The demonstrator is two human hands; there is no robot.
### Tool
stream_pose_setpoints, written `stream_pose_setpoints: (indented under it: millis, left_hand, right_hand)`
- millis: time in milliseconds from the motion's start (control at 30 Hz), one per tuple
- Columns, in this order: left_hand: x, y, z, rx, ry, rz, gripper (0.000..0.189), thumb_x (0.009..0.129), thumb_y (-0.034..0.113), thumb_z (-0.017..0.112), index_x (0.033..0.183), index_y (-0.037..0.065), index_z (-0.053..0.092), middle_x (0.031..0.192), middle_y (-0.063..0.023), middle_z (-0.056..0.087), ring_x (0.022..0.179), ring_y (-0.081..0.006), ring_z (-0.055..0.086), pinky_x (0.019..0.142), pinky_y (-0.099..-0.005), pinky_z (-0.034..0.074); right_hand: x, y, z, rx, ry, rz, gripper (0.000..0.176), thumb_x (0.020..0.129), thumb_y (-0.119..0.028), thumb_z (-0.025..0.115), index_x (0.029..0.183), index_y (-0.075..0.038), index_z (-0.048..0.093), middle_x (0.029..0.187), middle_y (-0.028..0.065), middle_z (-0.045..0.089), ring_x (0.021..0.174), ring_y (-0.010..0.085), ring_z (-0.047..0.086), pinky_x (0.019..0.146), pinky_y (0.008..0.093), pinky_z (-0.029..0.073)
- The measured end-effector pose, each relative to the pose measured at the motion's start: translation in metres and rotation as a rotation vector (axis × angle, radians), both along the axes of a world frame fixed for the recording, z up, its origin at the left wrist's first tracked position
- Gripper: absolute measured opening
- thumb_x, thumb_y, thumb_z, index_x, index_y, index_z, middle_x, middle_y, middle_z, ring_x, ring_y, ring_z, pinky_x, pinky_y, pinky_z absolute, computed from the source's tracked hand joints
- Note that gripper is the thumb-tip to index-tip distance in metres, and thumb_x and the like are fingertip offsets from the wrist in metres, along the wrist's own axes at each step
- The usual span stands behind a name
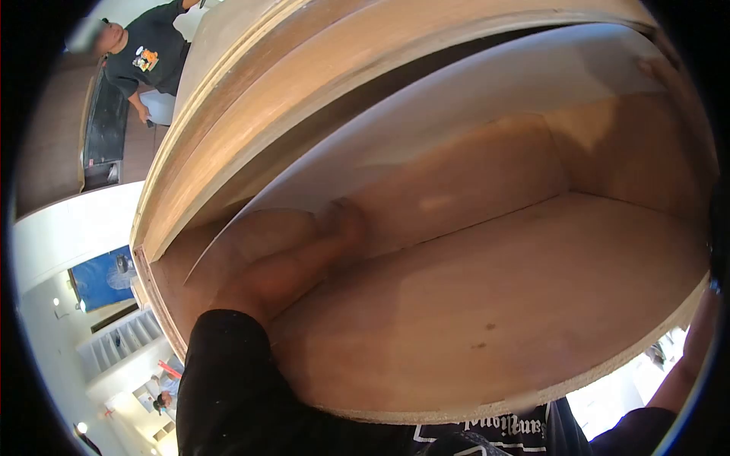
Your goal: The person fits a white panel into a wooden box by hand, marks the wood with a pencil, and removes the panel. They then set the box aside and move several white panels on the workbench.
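Observation:
A thin, glossy white sheet [449,95] stands bowed inside a wooden cabinet [487,304], its long curved edge running from the lower left to the upper right. My left hand [346,222] reaches in below that edge and lies against the sheet's lower part near the back panel; motion blur smears its fingers. At the far upper right, my right hand [660,72] has its fingers closed at the sheet's end, partly in shadow and near the border of view. Dark gaps show between the sheet and the cabinet's front rail [319,99].
The cabinet's rough board edge [456,414] lies close to my chest. Beyond the cabinet at upper left is another person [148,64] in a dark T-shirt. White shelves [125,342], a blue panel [99,277] and another person [165,399] appear farther off at left.

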State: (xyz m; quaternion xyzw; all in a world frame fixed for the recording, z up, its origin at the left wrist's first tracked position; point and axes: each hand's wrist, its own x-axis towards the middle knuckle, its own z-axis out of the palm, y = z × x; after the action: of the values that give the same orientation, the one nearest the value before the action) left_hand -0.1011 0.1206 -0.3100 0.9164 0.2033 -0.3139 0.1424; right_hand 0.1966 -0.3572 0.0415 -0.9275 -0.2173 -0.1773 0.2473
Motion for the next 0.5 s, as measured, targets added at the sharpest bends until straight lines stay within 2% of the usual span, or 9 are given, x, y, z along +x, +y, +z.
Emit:
stream_pose_setpoints:
  millis: [33, 67, 167, 200, 400, 500]
  left_hand:
    - [0.003, 0.013, 0.002, 0.019, 0.011, 0.013, 0.048, 0.092, 0.042, 0.05, 0.12, 0.006, 0.066, 0.132, -0.0193, 0.057, 0.122, -0.0357, 0.054, 0.103, -0.046, 0.041]
    - [0.008, 0.03, 0.005, 0.043, 0.028, 0.024, 0.048, 0.091, 0.042, 0.05, 0.12, 0.006, 0.066, 0.132, -0.0191, 0.057, 0.121, -0.0355, 0.055, 0.103, -0.0458, 0.041]
    - [0.028, 0.065, 0.006, 0.105, 0.079, 0.058, 0.048, 0.091, 0.042, 0.05, 0.119, 0.006, 0.066, 0.131, -0.0183, 0.058, 0.121, -0.035, 0.055, 0.102, -0.0453, 0.042]
    - [0.033, 0.072, 0.007, 0.12, 0.092, 0.068, 0.048, 0.091, 0.042, 0.05, 0.119, 0.006, 0.066, 0.13, -0.0181, 0.059, 0.121, -0.0348, 0.056, 0.102, -0.0451, 0.042]
    - [0.045, 0.088, 0.009, 0.165, 0.069, 0.113, 0.048, 0.089, 0.041, 0.05, 0.118, 0.007, 0.067, 0.128, -0.0166, 0.061, 0.12, -0.0336, 0.058, 0.101, -0.0441, 0.044]
    - [0.044, 0.111, 0.006, 0.194, 0.137, 0.181, 0.049, 0.089, 0.042, 0.05, 0.117, 0.007, 0.067, 0.128, -0.0163, 0.061, 0.119, -0.033, 0.058, 0.1, -0.0439, 0.045]
  right_hand:
    - [-0.005, 0.021, -0.01, 0.342, 0.102, -0.089, 0.034, 0.067, -0.036, 0.082, 0.066, -0.004, 0.072, 0.051, 0.0123, 0.058, 0.044, 0.0259, 0.052, 0.09, 0.0396, 0.047]
    - [-0.021, 0.02, 0.023, -0.057, 0.052, -0.004, 0.032, 0.068, -0.034, 0.082, 0.066, -0.004, 0.071, 0.05, 0.0119, 0.056, 0.042, 0.0262, 0.049, 0.091, 0.0401, 0.046]
    - [-0.031, 0.037, 0.052, -0.579, -0.003, 0.233, 0.023, 0.07, -0.026, 0.081, 0.069, -0.005, 0.072, 0.056, 0.0103, 0.057, 0.05, 0.0254, 0.05, 0.098, 0.0431, 0.041]
    - [-0.032, 0.037, 0.05, -0.633, 0.004, 0.244, 0.024, 0.071, -0.026, 0.081, 0.069, -0.005, 0.071, 0.056, 0.0104, 0.058, 0.05, 0.0254, 0.05, 0.097, 0.043, 0.041]
    - [-0.031, 0.03, 0.009, -0.572, 0.052, 0.101, 0.025, 0.073, -0.027, 0.079, 0.071, -0.004, 0.071, 0.058, 0.0107, 0.058, 0.052, 0.0251, 0.051, 0.096, 0.0424, 0.042]
    - [-0.035, 0.038, -0.003, -0.553, 0.065, 0.076, 0.026, 0.073, -0.028, 0.078, 0.072, -0.003, 0.071, 0.058, 0.0109, 0.058, 0.052, 0.025, 0.051, 0.095, 0.0421, 0.042]
